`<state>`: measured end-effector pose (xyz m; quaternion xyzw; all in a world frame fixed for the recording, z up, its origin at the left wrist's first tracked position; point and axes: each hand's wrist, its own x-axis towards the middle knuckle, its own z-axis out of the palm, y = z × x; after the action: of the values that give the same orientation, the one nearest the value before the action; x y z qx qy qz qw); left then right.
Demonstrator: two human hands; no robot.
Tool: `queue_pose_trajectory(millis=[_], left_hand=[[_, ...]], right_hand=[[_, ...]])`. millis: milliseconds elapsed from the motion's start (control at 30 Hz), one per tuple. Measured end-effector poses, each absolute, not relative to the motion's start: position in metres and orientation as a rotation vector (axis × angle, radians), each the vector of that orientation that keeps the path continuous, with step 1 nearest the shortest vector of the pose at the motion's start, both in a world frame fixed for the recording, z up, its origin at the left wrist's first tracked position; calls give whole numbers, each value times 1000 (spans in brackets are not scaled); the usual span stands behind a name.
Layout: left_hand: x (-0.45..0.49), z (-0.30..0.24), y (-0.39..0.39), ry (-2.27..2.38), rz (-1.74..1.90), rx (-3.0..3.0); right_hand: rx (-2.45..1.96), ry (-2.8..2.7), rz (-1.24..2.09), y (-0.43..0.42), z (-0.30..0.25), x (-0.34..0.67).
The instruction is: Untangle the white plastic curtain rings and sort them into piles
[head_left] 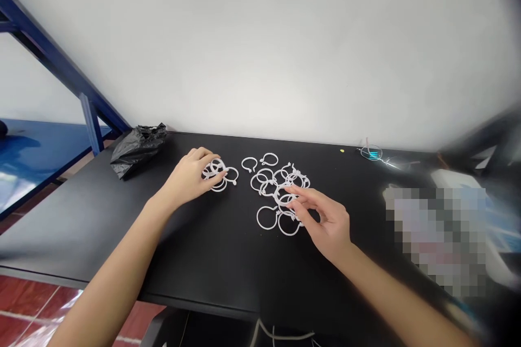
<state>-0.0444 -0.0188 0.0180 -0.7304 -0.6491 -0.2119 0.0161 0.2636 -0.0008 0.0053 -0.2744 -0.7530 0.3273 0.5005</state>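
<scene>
Several white shower curtain rings, each with small knobs where its ends meet, lie in two groups on the black table (220,260). My left hand (191,173) is at the smaller group, its thumb and fingers closed on a white ring (218,165), with more rings beneath. At the larger pile my right hand (328,222) pinches another white ring (284,195) between thumb and forefinger. Two loose rings, a farther one (269,159) and a nearer one (266,218), lie at the pile's edges.
A crumpled black plastic bag (140,146) sits at the back left, by a blue metal frame (91,119). Thin wire or clear plastic (371,153) and a yellow bit (342,150) lie near the white wall (260,54). A blurred white box (494,260) stands at right.
</scene>
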Motion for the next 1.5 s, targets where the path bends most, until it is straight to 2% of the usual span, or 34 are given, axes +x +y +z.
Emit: queue_pose_trajectory(millis=[133,467,533,633,833,1200,1500], left_hand=[[-67,12,-18,-2188,-473,-2366],[-46,28,-4,-2117,-806,-2485],[-32,28,10,-2024,-664,-2614],[-13,23,35,-1900,-207,-2775],[22,16,72,-1758,-26,-2904],[49,23,70,-1703,-146,-3008],[47,19,73,-1667,-407,-3020]], right_hand=[[-670,-1838,764,0,7,263],[-665,-1830,732,1,9,267],[-664,-1824,729,2,9,268],[-653,-1819,703,4,11,268],[-642,-1807,644,7,14,270],[-661,-1803,638,11,12,273],[-661,-1815,620,11,9,270]])
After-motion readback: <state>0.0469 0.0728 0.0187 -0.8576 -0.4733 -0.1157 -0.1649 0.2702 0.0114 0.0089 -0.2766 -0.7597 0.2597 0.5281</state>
